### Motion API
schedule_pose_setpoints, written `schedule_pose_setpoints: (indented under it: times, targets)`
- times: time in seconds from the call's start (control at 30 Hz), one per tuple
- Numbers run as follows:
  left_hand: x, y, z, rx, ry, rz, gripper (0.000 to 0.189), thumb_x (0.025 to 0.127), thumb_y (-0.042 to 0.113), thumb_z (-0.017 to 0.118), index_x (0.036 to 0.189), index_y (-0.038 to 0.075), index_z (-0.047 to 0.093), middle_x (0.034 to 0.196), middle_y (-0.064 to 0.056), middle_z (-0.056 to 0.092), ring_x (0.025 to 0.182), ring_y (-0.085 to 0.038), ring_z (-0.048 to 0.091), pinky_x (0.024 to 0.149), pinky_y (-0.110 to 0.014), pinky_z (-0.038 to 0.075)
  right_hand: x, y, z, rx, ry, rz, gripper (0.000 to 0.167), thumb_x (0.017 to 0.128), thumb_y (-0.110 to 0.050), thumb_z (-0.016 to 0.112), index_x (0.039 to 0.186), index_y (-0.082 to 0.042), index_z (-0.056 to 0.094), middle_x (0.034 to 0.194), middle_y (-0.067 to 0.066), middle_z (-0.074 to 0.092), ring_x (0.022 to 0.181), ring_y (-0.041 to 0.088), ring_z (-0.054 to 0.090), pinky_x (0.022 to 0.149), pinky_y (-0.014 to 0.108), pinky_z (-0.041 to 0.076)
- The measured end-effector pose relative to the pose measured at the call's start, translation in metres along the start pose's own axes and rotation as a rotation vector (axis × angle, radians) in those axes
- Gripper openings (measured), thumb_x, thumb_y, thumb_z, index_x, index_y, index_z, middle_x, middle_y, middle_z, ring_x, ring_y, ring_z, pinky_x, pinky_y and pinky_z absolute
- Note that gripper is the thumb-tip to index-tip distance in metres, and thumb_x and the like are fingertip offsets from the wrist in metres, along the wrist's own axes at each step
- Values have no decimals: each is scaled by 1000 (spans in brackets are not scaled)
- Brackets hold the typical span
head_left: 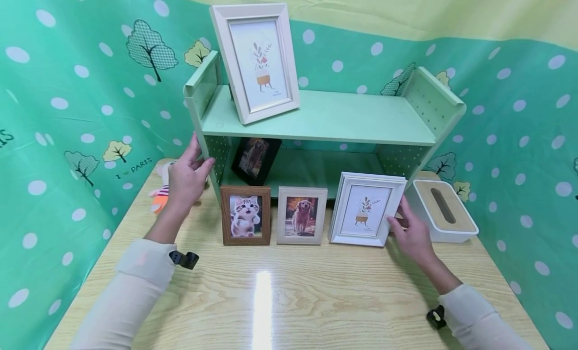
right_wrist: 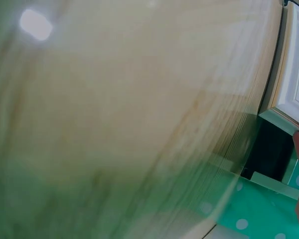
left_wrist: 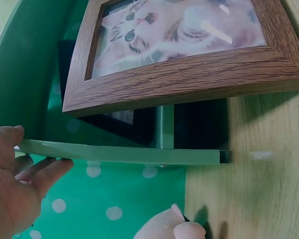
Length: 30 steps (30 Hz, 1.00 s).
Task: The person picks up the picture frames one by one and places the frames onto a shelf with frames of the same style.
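A green two-tier shelf (head_left: 343, 114) stands on the table. My left hand (head_left: 186, 177) grips the edge of its left side panel, the thumb on one face and the fingers on the other; the left wrist view shows that hand (left_wrist: 20, 184) around the panel edge. At the right front, my right hand (head_left: 411, 233) holds the right edge of a white photo frame (head_left: 336, 209) with a plant print, thumb at the front. Its side looks layered. In the right wrist view a fingertip touches the white frame (right_wrist: 289, 94). Beside it stand a beige dog photo frame (head_left: 280, 217) and a brown kitten photo frame (head_left: 246, 241).
A larger cream photo frame (head_left: 291, 53) leans on the top tier. Tilted on the lower tier is a black photo frame (head_left: 267, 161). A white tissue box (head_left: 447, 235) with a wooden lid stands right of the shelf, and a plush toy (head_left: 160, 199) lies left.
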<state>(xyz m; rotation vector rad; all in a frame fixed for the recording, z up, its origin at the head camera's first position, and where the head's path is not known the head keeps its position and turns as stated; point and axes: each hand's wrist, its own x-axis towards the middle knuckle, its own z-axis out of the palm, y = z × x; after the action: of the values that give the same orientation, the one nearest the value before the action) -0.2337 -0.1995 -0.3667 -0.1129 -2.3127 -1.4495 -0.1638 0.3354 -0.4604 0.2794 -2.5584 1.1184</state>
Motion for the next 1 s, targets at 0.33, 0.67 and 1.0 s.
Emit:
schedule_pose_setpoints:
  times: [0.33,0.67,1.0]
  targets:
    - [1,-4,2,35,36,44,71,99,14,67,154,45,34,144,-17,58,116,-38,69,90,-27,61,-2,3,1,31,33,21,83,100,-3,63,162,-34,19,142,28,56,84,1,72,63,34,67]
    - [2,-6,3,50,50,69,72,99,13,67,154,46,34,142,-19,60,115,-39,70,90,-32,61,-1,1,1,49,42,47,79,100,-4,63,162,-31,22,140,29,57,84,-14,64,63,33,67]
    - [1,-7,2,46,58,77,71,98,15,69,154,43,36,139,-19,62,112,-39,71,88,-24,60,1,-4,-6,110,41,34,75,99,-1,64,161,-19,26,136,33,58,86,-18,63,61,26,66]
